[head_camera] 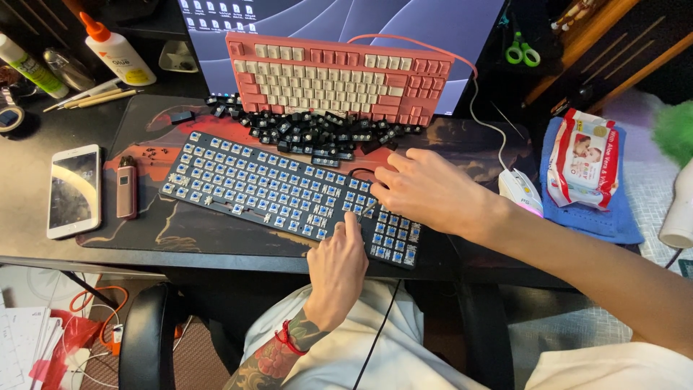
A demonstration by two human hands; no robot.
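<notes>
— Item: black keyboard (267, 184), keycaps off, blue switches bare, lying on the table (29, 188).
— Hands?
— Left hand (336, 267) curled, fingertip pressing its near edge. Right hand (426, 191) bent over the switches; grip cannot be told.
— Adjacent: loose black keycaps (317, 133), pink keyboard (336, 76).

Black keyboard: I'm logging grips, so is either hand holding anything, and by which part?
The left hand steadies the black keyboard at its near edge. The right hand pinches something thin over the switches; what it is cannot be told.
</notes>
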